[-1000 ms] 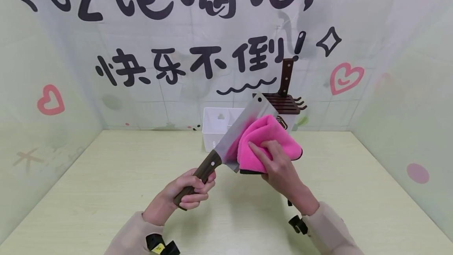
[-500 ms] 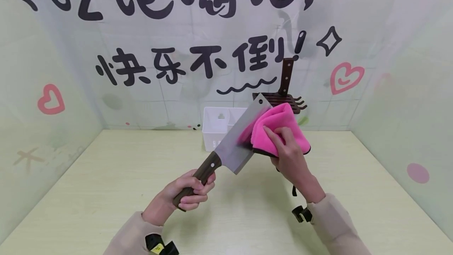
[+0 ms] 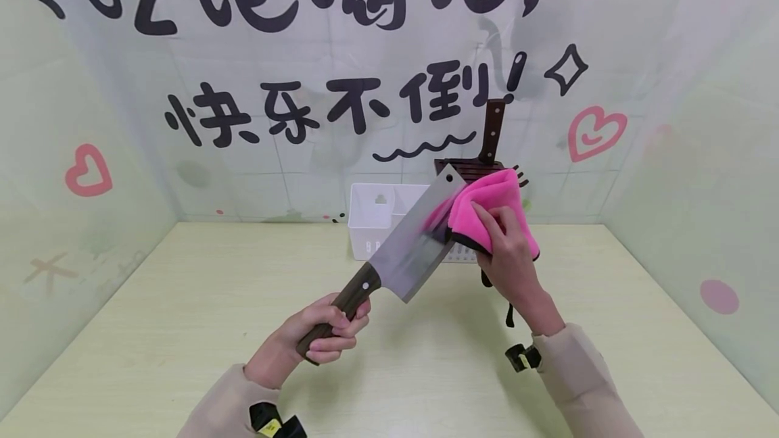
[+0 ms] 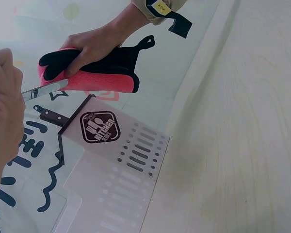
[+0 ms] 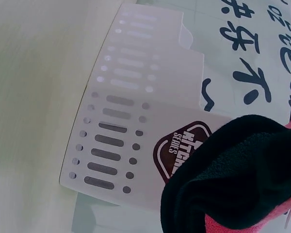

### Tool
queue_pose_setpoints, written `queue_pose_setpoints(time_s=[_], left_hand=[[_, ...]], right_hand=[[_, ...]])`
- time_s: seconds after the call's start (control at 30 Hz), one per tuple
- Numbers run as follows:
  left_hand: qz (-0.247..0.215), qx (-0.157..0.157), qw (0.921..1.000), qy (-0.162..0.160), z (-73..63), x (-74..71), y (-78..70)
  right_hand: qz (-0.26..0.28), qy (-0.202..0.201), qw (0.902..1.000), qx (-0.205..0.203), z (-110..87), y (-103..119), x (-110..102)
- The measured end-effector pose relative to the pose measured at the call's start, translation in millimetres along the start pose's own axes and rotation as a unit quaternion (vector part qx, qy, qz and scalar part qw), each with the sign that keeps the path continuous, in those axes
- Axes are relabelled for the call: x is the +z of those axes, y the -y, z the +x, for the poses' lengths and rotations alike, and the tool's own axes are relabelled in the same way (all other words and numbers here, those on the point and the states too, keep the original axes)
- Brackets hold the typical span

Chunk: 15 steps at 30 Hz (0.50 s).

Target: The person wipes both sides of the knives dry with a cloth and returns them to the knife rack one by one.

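Observation:
My left hand grips the dark wooden handle of a cleaver, its wide steel blade raised above the table and slanting up to the right. Fingers and thumb of my right hand pinch a folded pink cloth with black trim. The cloth lies against the right edge of the blade, near its far end. In the left wrist view the cloth shows a black side and a hanging loop, and the blade appears edge-on beside it. The black side fills the lower right of the right wrist view.
Behind the blade stands a white utensil and knife holder with compartments and slotted sides. A second brown-handled knife stands upright in its dark slotted top. The pale wooden table reaches back to printed wall sheets.
My right hand has slid the pink cloth up and to the right along the blade, uncovering more of it near the handle. My left hand and the cleaver stay almost still.

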<state>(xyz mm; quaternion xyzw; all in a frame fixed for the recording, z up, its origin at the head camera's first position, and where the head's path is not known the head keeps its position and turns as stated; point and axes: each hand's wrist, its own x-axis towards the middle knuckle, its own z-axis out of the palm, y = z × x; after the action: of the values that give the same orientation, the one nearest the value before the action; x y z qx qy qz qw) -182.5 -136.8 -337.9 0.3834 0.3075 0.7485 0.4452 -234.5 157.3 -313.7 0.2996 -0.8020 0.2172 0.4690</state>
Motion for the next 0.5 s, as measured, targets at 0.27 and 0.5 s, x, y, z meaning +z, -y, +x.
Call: queue_pose_setpoints(time_s=[0.27,0.5], left_hand=[[-0.005,0.001,1.0,-0.003,0.2,1.0,0.3],[-0.01,0.009,0.9999,0.004,1.5,1.0,0.8]], right_hand=[[0.008,-0.013,0.9998,0.011,-0.4,0.2,1.5],[0.009,-0.019,0.9997,-0.015,-3.4,8.1,3.5]])
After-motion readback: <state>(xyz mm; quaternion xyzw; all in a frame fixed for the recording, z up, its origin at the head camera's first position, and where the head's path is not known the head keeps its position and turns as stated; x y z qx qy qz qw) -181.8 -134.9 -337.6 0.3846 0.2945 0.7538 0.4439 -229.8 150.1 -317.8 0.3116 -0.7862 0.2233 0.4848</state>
